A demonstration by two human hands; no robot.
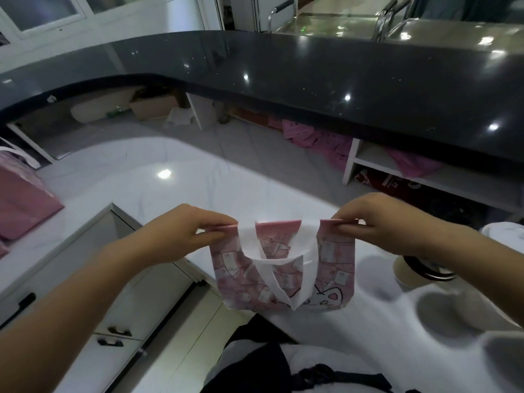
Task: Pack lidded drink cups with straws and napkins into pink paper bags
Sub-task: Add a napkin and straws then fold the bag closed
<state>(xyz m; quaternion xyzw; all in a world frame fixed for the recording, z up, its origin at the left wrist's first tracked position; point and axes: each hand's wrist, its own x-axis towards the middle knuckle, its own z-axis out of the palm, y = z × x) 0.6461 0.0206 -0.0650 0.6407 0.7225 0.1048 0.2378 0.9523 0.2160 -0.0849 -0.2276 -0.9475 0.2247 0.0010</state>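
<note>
The person holds a pink paper bag by its top edge, one hand at each upper corner. The left hand pinches the left corner between thumb and curled fingers, and the right hand pinches the right corner the same way. The bag hangs upright between them, its printed face toward the camera, and its white handles droop down over that face. It sits over the near edge of the white counter, close to where that edge turns a corner. Whether its bottom touches the surface cannot be told.

Toward the right edge of the counter, just under the right forearm, stands a drink cup with a dark ring at its top; the arm hides most of it. At the far left edge of the counter a second pink bag stands, cut off by the frame.

Beyond the white counter runs a higher, curved black counter. Under it, at the back of the white counter, lies a loose pile of flat pink bags. Below the near left edge are white drawers with dark handles.
</note>
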